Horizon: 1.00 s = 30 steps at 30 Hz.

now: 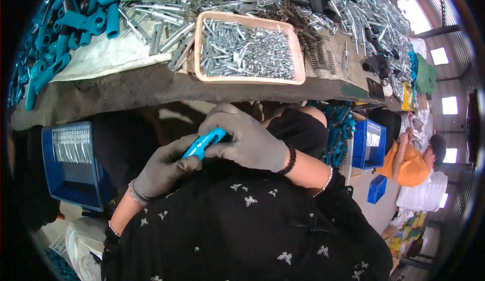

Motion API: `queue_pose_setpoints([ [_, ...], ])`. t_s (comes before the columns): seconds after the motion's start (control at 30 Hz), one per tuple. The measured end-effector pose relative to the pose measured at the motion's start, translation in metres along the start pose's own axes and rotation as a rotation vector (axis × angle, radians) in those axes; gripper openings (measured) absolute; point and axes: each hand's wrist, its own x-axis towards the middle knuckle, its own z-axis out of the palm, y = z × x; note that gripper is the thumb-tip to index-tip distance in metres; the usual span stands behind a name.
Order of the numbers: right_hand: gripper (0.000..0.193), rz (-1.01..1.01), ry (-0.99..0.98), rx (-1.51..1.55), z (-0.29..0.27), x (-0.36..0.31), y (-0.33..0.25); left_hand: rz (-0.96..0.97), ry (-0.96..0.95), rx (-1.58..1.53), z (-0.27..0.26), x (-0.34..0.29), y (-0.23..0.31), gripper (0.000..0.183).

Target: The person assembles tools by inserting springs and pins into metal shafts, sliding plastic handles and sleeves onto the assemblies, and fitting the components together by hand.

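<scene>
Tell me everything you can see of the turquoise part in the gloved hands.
The turquoise part is a short, elongated piece with rounded contours and a smooth, slightly glossy surface; whether it is plastic or painted metal can't be told. A small dark recess seems to show along it. It slants from lower left to upper right, held in front of the body. The left hand grips its lower end and the right hand its upper portion, their fingers hiding some of it.

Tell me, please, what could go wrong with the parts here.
The blue part might slip, since the gloved left hand and right hand hold it off the table. The pale pink tray sits near the table's front edge, so a knock could spill its small metal pieces.
</scene>
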Motion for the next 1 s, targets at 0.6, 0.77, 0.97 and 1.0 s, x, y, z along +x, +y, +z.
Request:
queue_pose_setpoints([
  [0.6,0.014,-0.079,0.194,-0.612,-0.117,0.049,0.025,0.127,0.045,-0.213,0.025,0.021,0.022,0.069],
  [0.77,0.013,0.186,0.408,-0.057,-0.111,0.032,-0.002,0.149,0.094,-0.357,0.024,0.024,0.023,0.064],
  [0.97,0.015,0.234,0.392,0.271,-0.061,0.008,-0.032,0.211,0.182,-0.43,0.044,0.035,0.04,0.074],
  [1.0,0.014,0.176,0.357,0.222,-0.053,0.003,-0.036,0.184,0.198,-0.45,0.045,0.036,0.04,0.075],
])
